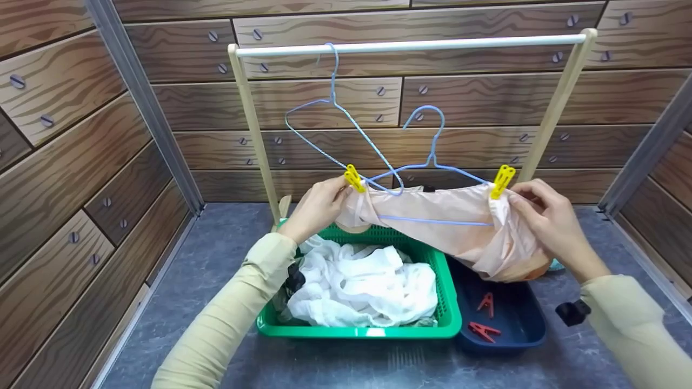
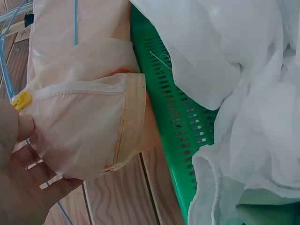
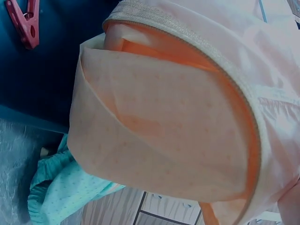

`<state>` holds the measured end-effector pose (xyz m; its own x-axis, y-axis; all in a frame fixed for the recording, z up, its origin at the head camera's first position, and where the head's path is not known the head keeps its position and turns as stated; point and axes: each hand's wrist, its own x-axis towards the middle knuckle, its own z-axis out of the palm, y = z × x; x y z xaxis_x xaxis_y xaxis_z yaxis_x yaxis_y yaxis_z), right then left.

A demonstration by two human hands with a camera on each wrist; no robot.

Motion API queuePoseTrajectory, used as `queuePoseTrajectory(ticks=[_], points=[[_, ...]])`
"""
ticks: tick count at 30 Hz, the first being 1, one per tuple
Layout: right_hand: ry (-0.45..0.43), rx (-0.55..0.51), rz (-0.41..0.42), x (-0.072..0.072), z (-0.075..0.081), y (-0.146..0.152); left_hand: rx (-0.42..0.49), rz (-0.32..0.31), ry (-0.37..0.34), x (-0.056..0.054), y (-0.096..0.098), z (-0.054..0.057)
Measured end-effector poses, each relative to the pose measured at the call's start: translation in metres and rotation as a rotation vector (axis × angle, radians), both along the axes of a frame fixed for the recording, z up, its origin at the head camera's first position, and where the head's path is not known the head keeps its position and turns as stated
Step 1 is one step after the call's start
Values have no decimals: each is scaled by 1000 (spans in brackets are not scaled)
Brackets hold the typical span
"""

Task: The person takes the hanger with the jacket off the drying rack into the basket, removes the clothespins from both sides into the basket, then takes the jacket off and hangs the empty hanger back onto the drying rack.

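Held off the grey counter (image 1: 189, 281), above the rear edges of the green basket (image 1: 359, 332) and navy tub (image 1: 516, 313): one pale pink garment (image 1: 443, 205), secured to a blue hanger (image 1: 433, 156) by two yellow clips (image 1: 503, 181), one toward each hanger shoulder. Pinched in left hand (image 1: 318, 208): left end of the garment, just beside its clip. Gripped between thumb and fingers of right hand (image 1: 549, 216): right end, likewise beside its clip. Probable purpose of the two-ended grip: to keep the upper edge spread along the hanger and relieve the clips of loose fabric. Lower hanger bar visible across the front of the fabric; hook upward, clear of the white rail (image 1: 411, 45).

Suspended near the rail's left end: a second hanger (image 1: 333, 86), without garment; contact with the held hanger not determinable.

Heaped between the basket's edges, presumably for containment: white cloth (image 1: 367, 286). Near the tub's front left corner and farther back, likely for easy reach: two red clips (image 1: 483, 331). Beyond the tub's rear right corner: teal cloth (image 1: 556, 265), mostly hidden.
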<state>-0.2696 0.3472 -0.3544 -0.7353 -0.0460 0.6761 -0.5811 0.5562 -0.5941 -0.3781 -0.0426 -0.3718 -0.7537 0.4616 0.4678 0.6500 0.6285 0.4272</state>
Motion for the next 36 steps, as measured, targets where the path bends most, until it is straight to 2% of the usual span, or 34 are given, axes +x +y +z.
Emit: queuePoseTrajectory(ticks=[7,10,14,18,21,26,30,33,36], points=[[-26,-14,-1,2,-11,4,-33,-40,-15,2,0,-2],[-27,-22,5,-3,-25,14,-47,-68,-26,3,0,-2],[-48,-16,7,-8,-47,30,-60,-135,-63,3,-3,-2],[-82,-6,24,-4,-59,32,-78,-181,-61,3,-6,-3],[-94,-3,40,4,-55,24,-89,-195,-40,3,-9,-4],[-65,12,42,12,-35,7,-67,-193,-48,2,-17,-5],[-2,25,48,10,-16,-4,-33,-148,-57,1,-26,-4],[44,40,44,8,-1,-15,-16,-84,-40,1,-34,-2],[79,63,34,7,15,-26,25,-58,-18,0,-43,2]])
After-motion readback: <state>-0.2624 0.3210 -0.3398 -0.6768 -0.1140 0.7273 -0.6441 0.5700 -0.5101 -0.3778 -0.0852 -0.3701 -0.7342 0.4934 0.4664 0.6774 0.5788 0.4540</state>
